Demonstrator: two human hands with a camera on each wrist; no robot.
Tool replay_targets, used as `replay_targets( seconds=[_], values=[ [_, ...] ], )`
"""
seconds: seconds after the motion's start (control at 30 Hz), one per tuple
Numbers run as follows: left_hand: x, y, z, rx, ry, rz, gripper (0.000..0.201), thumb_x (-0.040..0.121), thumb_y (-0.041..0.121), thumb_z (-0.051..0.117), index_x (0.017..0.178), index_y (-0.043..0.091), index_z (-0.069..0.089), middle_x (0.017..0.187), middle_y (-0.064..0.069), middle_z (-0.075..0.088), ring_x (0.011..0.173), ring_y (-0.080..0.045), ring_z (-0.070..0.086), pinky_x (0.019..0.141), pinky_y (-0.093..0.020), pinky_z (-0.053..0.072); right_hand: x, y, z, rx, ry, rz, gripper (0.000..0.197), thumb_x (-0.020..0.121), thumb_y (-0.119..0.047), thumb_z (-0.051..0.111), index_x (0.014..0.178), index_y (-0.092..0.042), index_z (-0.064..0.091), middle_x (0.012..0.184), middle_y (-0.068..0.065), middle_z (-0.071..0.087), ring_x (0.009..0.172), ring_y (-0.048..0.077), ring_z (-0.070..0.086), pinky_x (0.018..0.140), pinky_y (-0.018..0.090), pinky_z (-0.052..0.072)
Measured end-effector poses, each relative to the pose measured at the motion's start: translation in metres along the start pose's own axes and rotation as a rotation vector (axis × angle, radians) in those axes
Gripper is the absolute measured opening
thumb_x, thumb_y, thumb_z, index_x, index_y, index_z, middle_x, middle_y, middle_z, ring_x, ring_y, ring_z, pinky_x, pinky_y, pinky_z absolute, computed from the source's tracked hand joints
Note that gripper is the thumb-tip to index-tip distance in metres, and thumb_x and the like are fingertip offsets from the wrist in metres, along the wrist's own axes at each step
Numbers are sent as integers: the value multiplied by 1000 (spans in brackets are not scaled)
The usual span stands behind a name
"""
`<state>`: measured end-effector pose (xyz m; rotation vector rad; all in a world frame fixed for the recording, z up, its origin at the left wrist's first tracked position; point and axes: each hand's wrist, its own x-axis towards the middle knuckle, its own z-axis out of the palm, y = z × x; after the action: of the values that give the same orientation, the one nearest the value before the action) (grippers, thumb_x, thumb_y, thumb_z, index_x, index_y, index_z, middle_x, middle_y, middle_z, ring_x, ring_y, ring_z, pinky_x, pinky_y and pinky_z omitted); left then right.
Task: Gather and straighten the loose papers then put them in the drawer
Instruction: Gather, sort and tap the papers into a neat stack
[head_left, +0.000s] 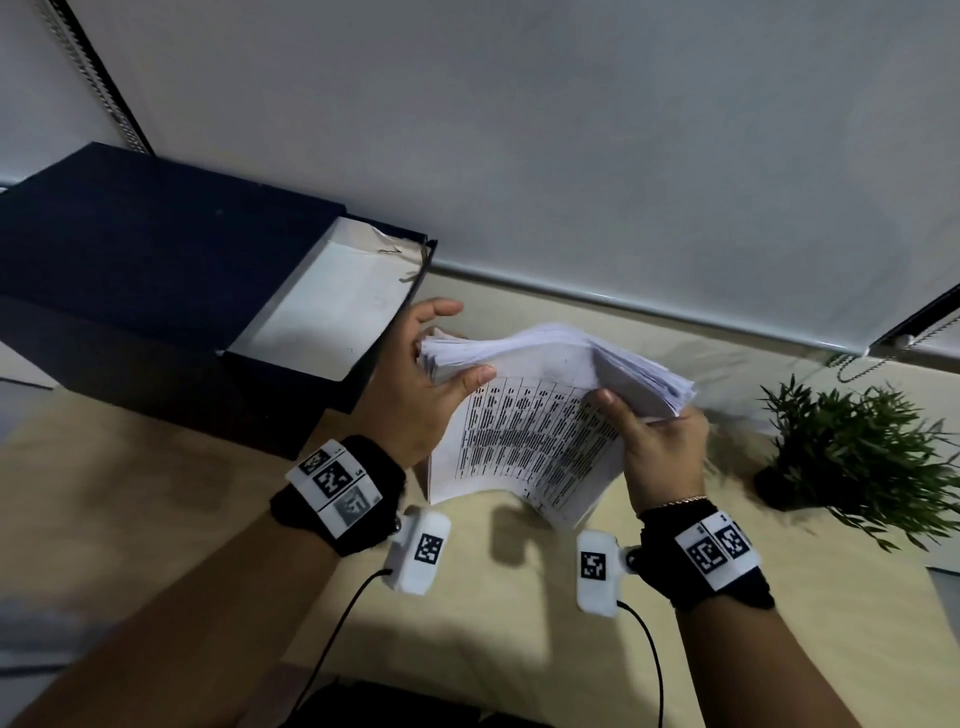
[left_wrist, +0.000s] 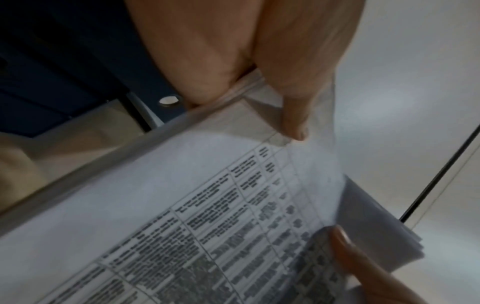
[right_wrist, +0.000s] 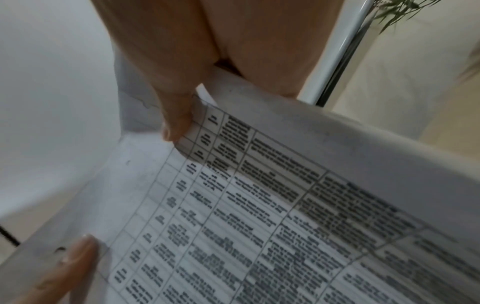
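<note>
Both forearms reach forward, wrists banded. Left hand (head_left: 415, 384) grips the papers (head_left: 540, 415) at their left end, thumb on top; right hand (head_left: 660, 447) grips the right end, thumb on the printed sheet

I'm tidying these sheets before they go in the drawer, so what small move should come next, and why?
Probably tap the stack of papers on the desk to square it. The left hand and right hand grip its two ends, but the edges look fanned and the front sheets sag. The drawer beside the left hand is already open, so it can wait.
</note>
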<state>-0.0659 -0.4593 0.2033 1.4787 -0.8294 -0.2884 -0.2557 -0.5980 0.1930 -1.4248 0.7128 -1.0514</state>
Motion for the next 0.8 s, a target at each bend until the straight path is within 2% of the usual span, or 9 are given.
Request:
replay_targets(
  seconds=[0.13,0.23,0.3,0.43,0.5,0.6,0.67,0.73,0.8],
  values=[
    [-2,-2,-2,25,-23,30,61,66,15,88,114,27,52,91,4,63,83,-2,62,81,-17,50,-2,0,-2,-34,56,-36,35,75,11,75,108,3,66,84,-10,76,80,5,70,79,23,57],
    [-3,-19,-2,76,-84,-51,58,62,26,90,106,36,53,93,13,63,81,1,62,78,-20,50,-7,-4,-1,-8,86,-52,37,71,-7,81,104,-8,64,92,0,71,82,7,68,77,23,56],
    [-2,-23,0,78,-97,-62,52,63,24,89,100,36,55,94,13,63,81,1,62,77,-16,49,-5,-11,6,-19,149,-118,30,77,-11,80,101,-11,61,90,0,67,78,4,65,74,19,53],
    [4,-17,4,44,-95,-73,39,68,17,86,93,29,59,86,15,67,78,9,64,75,-9,48,6,-15,16,-38,313,-134,9,84,-24,67,87,-16,64,80,-3,66,72,5,62,70,27,50],
    [4,-16,6,56,-107,-72,28,74,14,82,96,24,66,90,19,68,83,14,65,78,-4,47,8,-13,11,27,293,-130,16,85,-23,63,97,-14,63,86,-7,65,77,3,62,72,24,50],
    [6,-13,9,64,-59,-70,26,80,13,76,105,8,71,95,13,70,86,17,64,79,-1,45,0,-4,7,-67,141,-83,42,78,-7,79,115,0,60,94,-7,68,81,4,67,77,25,56],
    [8,-8,11,43,-25,-71,24,80,11,76,103,14,70,94,10,72,84,16,65,77,-2,46,-1,0,6,-141,115,-64,33,72,-3,83,101,-3,69,86,-4,73,78,8,69,75,31,56],
    [9,-6,10,36,-20,-73,24,81,13,76,97,28,69,87,21,72,86,13,66,78,-5,47,0,0,3,-141,137,-94,24,71,-1,84,91,-9,73,81,3,73,77,14,69,74,31,57],
    [3,-8,11,41,-19,-89,20,82,17,75,95,30,67,85,22,72,85,13,65,78,-6,47,-2,4,0,-126,133,-72,27,72,2,82,87,-18,73,77,-7,74,75,10,69,72,24,57]
  ],
)
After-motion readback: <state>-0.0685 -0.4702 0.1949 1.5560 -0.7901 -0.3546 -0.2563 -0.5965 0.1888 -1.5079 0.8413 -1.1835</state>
